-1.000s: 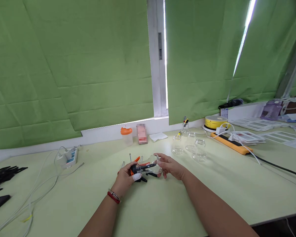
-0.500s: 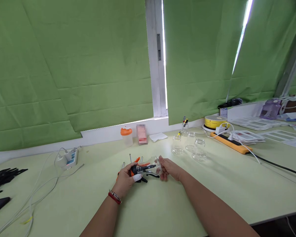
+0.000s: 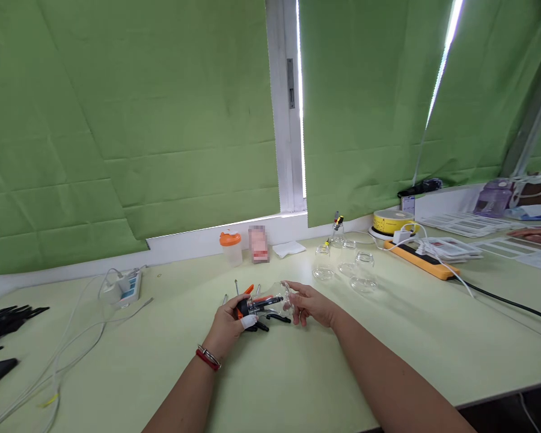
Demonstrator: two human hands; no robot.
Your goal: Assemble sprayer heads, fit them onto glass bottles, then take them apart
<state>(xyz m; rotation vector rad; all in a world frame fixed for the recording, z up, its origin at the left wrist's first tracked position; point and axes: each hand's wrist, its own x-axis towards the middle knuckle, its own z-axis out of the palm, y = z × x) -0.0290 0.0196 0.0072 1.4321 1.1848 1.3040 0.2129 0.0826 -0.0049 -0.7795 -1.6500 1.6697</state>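
My left hand [image 3: 228, 325] is closed around a black and orange cap at the neck of a clear glass bottle [image 3: 285, 291]. A dark rod runs from the cap into the bottle, which lies tilted sideways above the table. My right hand [image 3: 313, 304] grips the bottle's wide end with thumb and fingers. Behind and under the bottle lie tools with orange handles and metal shafts, partly hidden. Dark pieces [image 3: 278, 318] lie just below it. Further right stand several clear glass vessels [image 3: 364, 279].
At the back are an orange-lidded cup [image 3: 231, 249], a pink box [image 3: 258, 245] and white paper [image 3: 289, 249]. An orange power strip [image 3: 421, 260] and yellow reel [image 3: 390, 222] sit right. Cables and a white power strip [image 3: 131, 290] lie left. Another person's hand [image 3: 536, 235] rests far right.
The bottle has shifted slightly, and my right hand's fingers have moved on its wide end. Another person's hand has come into view at the far right.
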